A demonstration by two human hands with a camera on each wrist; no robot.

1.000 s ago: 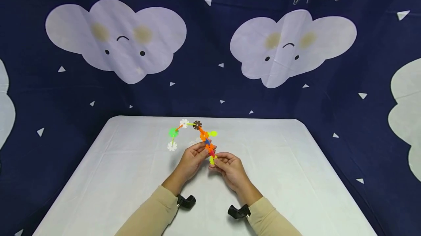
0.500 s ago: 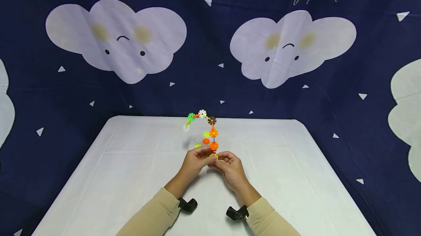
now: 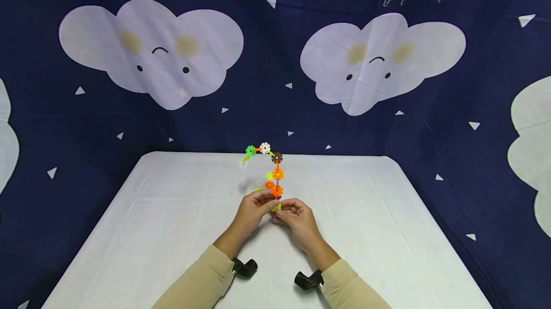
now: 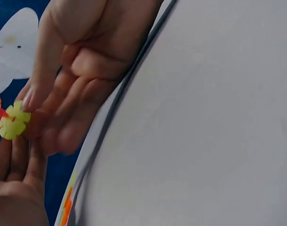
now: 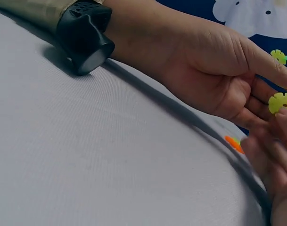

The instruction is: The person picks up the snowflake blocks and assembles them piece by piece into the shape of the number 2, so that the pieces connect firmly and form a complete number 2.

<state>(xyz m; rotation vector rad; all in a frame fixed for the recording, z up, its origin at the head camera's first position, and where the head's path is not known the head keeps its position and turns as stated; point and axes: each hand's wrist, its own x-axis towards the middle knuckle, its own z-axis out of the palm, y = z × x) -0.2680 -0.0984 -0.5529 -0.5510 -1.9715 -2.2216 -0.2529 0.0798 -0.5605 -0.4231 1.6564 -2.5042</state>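
A curved chain of snowflake-shaped plastic building discs (image 3: 277, 174) rises above the hands in the head view, with green, white, brown and orange discs joined edge to edge. My left hand (image 3: 251, 212) holds its lower end, thumb on the near side. At the bottom of the chain is a yellow disc (image 4: 13, 123), with a red piece (image 4: 1, 116) beside it. My right hand (image 3: 300, 220) pinches that yellow disc between thumb and fingers, and its thumb (image 4: 34, 96) lies on the rim. Part of the lower chain is hidden behind my left fingers.
A white-covered table (image 3: 366, 227) lies under both hands. Behind it hangs a dark blue cloth (image 3: 267, 60) with printed clouds. A black wrist camera (image 3: 245, 268) sits on the left wrist, another (image 3: 309, 280) on the right.
The chain has swung right and upright, its arch now higher. My left hand has slid down from the middle of the chain to its lower end. The right hand has barely moved.
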